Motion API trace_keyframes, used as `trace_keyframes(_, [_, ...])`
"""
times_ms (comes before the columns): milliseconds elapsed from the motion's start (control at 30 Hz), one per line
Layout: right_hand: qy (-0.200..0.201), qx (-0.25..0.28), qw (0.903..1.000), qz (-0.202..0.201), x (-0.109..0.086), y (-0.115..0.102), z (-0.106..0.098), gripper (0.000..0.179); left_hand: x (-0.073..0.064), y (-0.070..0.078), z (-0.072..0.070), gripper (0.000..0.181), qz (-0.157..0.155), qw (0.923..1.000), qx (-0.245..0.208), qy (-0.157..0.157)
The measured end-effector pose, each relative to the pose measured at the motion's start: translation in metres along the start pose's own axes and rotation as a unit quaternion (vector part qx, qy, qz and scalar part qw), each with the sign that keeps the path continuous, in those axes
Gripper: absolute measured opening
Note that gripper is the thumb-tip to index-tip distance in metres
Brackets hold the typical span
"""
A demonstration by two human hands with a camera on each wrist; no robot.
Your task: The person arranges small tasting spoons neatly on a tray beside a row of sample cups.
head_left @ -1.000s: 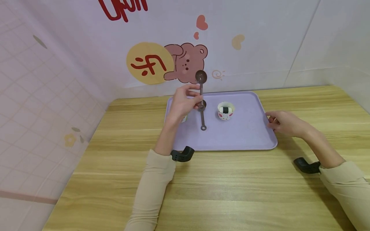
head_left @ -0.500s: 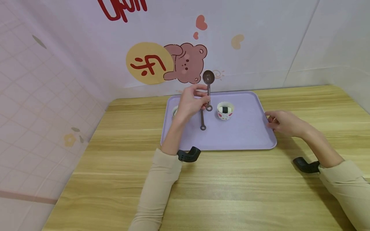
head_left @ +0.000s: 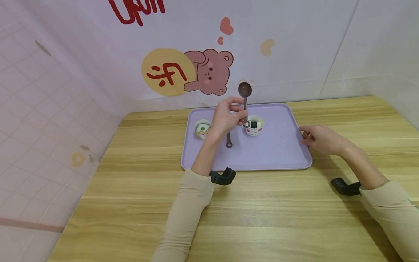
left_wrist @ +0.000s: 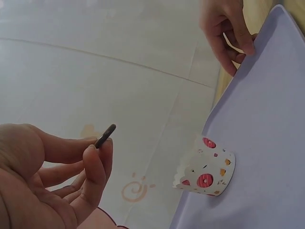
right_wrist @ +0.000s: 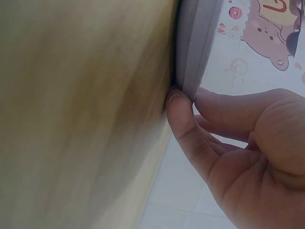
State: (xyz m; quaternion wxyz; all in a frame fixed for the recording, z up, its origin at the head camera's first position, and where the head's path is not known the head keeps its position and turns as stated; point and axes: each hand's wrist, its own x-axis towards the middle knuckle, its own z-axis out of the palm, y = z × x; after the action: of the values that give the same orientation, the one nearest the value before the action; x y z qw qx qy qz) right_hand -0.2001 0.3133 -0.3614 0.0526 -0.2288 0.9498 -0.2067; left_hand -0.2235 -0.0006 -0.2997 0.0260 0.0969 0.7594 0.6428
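Note:
My left hand (head_left: 226,117) pinches a brown measuring spoon (head_left: 244,90) by its handle, bowl upward, above the back of the lilac tray (head_left: 275,153). In the left wrist view only the dark end of the handle shows between thumb and fingers. Just behind the handle's lower end, a patterned paper cup (head_left: 254,130) holds a white piece with a black band. Thumb and finger of my right hand (right_wrist: 238,148) grip the tray's right rim. A second brown spoon (head_left: 229,142) lies on the tray, its upper part hidden by my left hand.
Another paper cup (head_left: 202,129) with a white and green piece stands at the tray's left, partly behind my left forearm. The tray lies on a wooden table (head_left: 262,211), close to the wall with a bear print (head_left: 209,72).
My left hand has moved to the right with the measuring spoon, from over the second spoon to in front of the right cup. The left cup has come into sight. My right hand stays put.

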Motion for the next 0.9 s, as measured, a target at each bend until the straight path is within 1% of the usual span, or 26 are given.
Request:
trace_keyframes(133, [-0.002, 0.004, 1.0, 0.001, 0.0, 0.0, 0.0, 0.022, 0.001, -0.003, 0.007, 0.029, 0.001, 1.0, -0.002, 0.008])
trace_keyframes(333, [0.0, 0.005, 1.0, -0.001, 0.0, -0.001, 0.0, 0.022, 0.002, -0.006, 0.017, 0.03, -0.003, 0.9999, -0.009, 0.012])
trace_keyframes(467, [0.0, 0.009, 1.0, 0.002, 0.0, -0.002, 0.0, 0.02, 0.003, -0.008, 0.023, 0.029, -0.008, 0.9999, -0.003, 0.013])
trace_keyframes(667, [-0.006, 0.01, 0.9999, 0.002, 0.0, 0.0, -0.001, 0.022, 0.003, -0.01, 0.032, 0.029, -0.015, 0.9996, -0.021, 0.013])
trace_keyframes(900, [0.002, 0.006, 1.0, -0.001, 0.0, -0.003, -0.001, 0.02, 0.005, -0.013, 0.042, 0.028, -0.017, 0.9996, -0.011, 0.021])
